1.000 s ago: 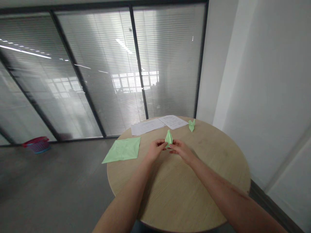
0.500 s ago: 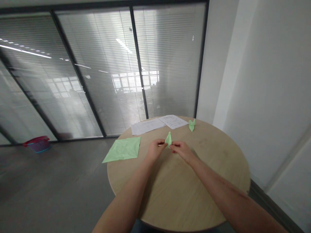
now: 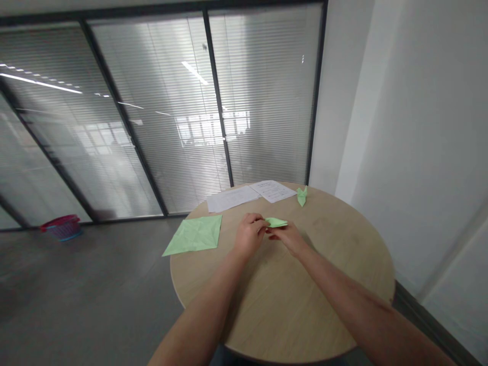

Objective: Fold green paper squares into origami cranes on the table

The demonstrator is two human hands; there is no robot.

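Between my hands, over the middle of the round table, is a small folded piece of green paper [image 3: 276, 222], tilted so its tip points right. My left hand [image 3: 249, 234] pinches its left end with the fingers closed. My right hand [image 3: 287, 236] grips it from below and the right, the fingers partly hidden beneath it. A crumpled green paper sheet [image 3: 196, 234] lies left of my hands and overhangs the table edge. A folded green paper figure [image 3: 302, 196] with two upright points rests at the far right.
Printed white sheets [image 3: 272, 191] lie at the far side of the round wooden table [image 3: 282, 305]. A red and blue basket [image 3: 64, 229] stands on the floor at left. Behind the table is a glass partition with blinds [image 3: 263, 101]; a white wall [image 3: 427, 152] is at right.
The folded green paper has turned from pointing upward to lying nearly flat, its tip toward the right. My left hand has shifted slightly right and rolled over it.
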